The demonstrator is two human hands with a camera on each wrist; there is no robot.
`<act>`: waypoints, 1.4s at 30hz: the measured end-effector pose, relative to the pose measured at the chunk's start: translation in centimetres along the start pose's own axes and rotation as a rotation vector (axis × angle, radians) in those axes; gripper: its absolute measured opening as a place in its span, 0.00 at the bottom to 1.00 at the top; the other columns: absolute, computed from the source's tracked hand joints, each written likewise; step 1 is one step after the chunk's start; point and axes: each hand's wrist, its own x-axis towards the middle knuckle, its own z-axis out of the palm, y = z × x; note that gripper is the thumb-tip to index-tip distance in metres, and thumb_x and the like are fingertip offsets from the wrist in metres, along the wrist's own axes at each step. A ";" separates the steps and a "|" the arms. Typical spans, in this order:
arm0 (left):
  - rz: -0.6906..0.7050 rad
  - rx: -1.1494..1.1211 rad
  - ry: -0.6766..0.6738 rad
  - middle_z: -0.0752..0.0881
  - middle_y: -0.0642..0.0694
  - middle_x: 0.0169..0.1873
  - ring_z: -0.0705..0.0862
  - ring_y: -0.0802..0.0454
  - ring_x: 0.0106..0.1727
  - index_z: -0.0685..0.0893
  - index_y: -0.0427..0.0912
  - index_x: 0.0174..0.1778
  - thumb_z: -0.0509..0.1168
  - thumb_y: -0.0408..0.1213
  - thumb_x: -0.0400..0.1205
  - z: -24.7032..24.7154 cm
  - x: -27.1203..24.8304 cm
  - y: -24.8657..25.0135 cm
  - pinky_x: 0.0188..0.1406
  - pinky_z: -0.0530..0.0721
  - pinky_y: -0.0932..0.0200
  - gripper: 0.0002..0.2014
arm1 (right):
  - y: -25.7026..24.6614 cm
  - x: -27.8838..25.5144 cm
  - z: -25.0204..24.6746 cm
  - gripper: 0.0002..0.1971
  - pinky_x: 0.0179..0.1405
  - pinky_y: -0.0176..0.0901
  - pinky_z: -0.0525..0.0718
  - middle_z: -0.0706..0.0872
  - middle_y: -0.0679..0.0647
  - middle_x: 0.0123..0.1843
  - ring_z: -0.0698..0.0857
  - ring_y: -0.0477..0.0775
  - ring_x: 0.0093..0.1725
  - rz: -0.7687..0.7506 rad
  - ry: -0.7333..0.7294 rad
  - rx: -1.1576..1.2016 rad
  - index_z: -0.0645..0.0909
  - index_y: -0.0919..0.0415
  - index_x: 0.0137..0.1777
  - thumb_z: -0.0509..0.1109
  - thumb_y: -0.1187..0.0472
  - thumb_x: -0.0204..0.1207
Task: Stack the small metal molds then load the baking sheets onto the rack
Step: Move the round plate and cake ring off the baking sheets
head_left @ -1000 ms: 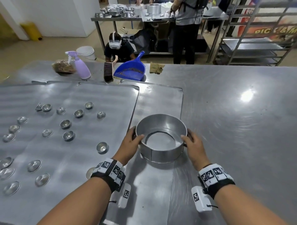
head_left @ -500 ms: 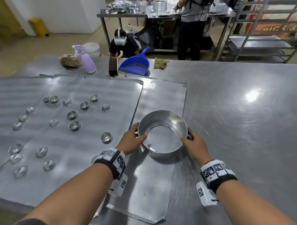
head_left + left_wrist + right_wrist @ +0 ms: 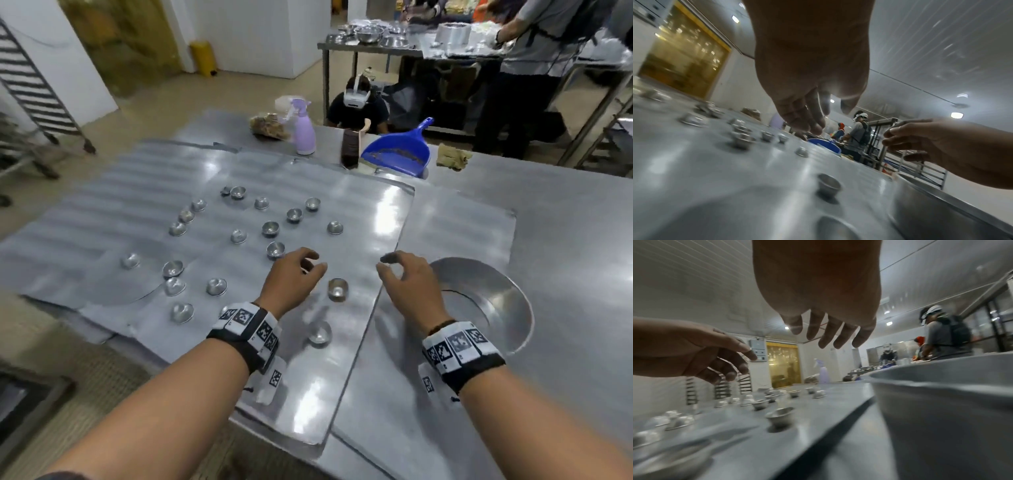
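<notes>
Several small metal molds (image 3: pixel 270 229) lie scattered on overlapping baking sheets (image 3: pixel 342 394) on the steel table. My left hand (image 3: pixel 308 263) hovers over the sheet with loosely curled fingers and holds nothing. My right hand (image 3: pixel 390 265) hovers beside it, fingers also relaxed and empty. One upright mold (image 3: pixel 337 289) stands between the two hands; it shows as the mold (image 3: pixel 828 183) in the left wrist view and the mold (image 3: pixel 780 416) in the right wrist view. Another mold (image 3: pixel 320 334) lies nearer me. A wheeled rack (image 3: pixel 30 85) stands on the floor at far left.
A round metal pan (image 3: pixel 486 294) sits on the table right of my right hand. A purple spray bottle (image 3: pixel 304 133), a brush (image 3: pixel 351 147), a blue dustpan (image 3: pixel 399 150) and a cloth (image 3: pixel 452 156) line the far edge. People work at another table (image 3: pixel 370 46) behind. Shelving (image 3: pixel 613 137) stands far right.
Both hands have let go of the round pan and moved left over the sheet with the molds. The pan stays on the table at the right. The view has turned left.
</notes>
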 end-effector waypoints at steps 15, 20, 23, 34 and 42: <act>-0.434 0.144 0.276 0.88 0.48 0.45 0.83 0.47 0.50 0.86 0.43 0.62 0.71 0.46 0.83 -30.3 -1.6 -26.2 0.51 0.77 0.57 0.15 | -25.8 2.7 30.0 0.09 0.50 0.43 0.80 0.90 0.44 0.48 0.86 0.49 0.50 -0.088 -0.345 0.108 0.87 0.53 0.52 0.71 0.51 0.79; -0.505 0.089 0.278 0.88 0.43 0.49 0.89 0.45 0.50 0.83 0.43 0.66 0.72 0.43 0.82 -34.8 -0.6 -30.6 0.56 0.84 0.54 0.17 | -29.4 3.9 34.6 0.10 0.51 0.46 0.82 0.91 0.51 0.51 0.87 0.55 0.52 -0.085 -0.415 0.038 0.87 0.56 0.54 0.72 0.52 0.78; -0.527 0.103 0.234 0.86 0.41 0.59 0.87 0.44 0.55 0.81 0.43 0.71 0.71 0.42 0.83 -36.1 0.5 -31.8 0.55 0.80 0.57 0.20 | -30.0 4.9 36.2 0.13 0.55 0.46 0.82 0.91 0.53 0.55 0.86 0.56 0.57 -0.075 -0.432 -0.040 0.87 0.55 0.58 0.71 0.52 0.77; -0.550 0.001 0.144 0.83 0.38 0.73 0.82 0.40 0.72 0.74 0.39 0.81 0.75 0.41 0.81 -36.0 3.8 -34.4 0.74 0.79 0.48 0.32 | -28.1 8.4 39.2 0.31 0.62 0.51 0.81 0.82 0.51 0.65 0.82 0.57 0.64 -0.109 -0.592 -0.315 0.78 0.43 0.71 0.76 0.39 0.67; -0.555 -0.064 0.142 0.89 0.42 0.64 0.87 0.43 0.63 0.79 0.42 0.75 0.76 0.37 0.80 -36.0 4.6 -35.7 0.66 0.84 0.49 0.27 | -32.8 9.9 43.4 0.28 0.67 0.53 0.77 0.81 0.54 0.70 0.78 0.59 0.70 -0.293 -0.637 -0.208 0.76 0.47 0.75 0.72 0.43 0.76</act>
